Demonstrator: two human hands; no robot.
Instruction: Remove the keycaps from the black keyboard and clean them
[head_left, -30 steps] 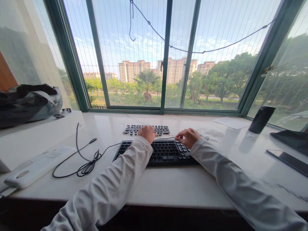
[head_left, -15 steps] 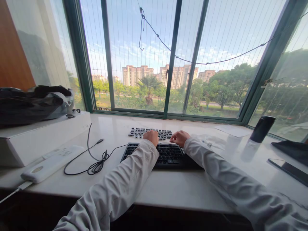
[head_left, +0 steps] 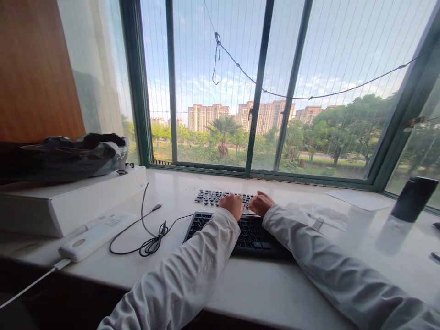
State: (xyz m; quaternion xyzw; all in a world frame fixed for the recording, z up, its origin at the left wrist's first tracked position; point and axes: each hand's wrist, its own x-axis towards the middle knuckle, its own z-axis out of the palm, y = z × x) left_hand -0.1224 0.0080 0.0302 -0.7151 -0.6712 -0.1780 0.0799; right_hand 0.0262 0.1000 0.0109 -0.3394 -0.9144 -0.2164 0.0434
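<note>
A black keyboard [head_left: 209, 225] lies on the white sill-desk [head_left: 240, 284] in front of me. Just behind it sits a flat block of loose dark keycaps [head_left: 210, 197]. My left hand [head_left: 232, 205] rests at the keyboard's far edge with its fingers curled under, beside the keycaps. My right hand [head_left: 261, 203] is close beside it, almost touching, its fingers bent and drawn together toward the left hand. Whatever the fingers hold is hidden. Both arms are in white sleeves and cover the right half of the keyboard.
A coiled black cable [head_left: 151, 240] lies left of the keyboard, beside a white oblong device [head_left: 96, 236]. A white box [head_left: 75, 201] carries a dark bag [head_left: 68, 156]. On the right stand a black tumbler [head_left: 414, 199] and a paper sheet [head_left: 357, 199]. The window [head_left: 254, 91] runs behind.
My right hand has moved left across the keyboard's far edge to meet my left hand. My head has turned left, so the wooden wall now shows.
</note>
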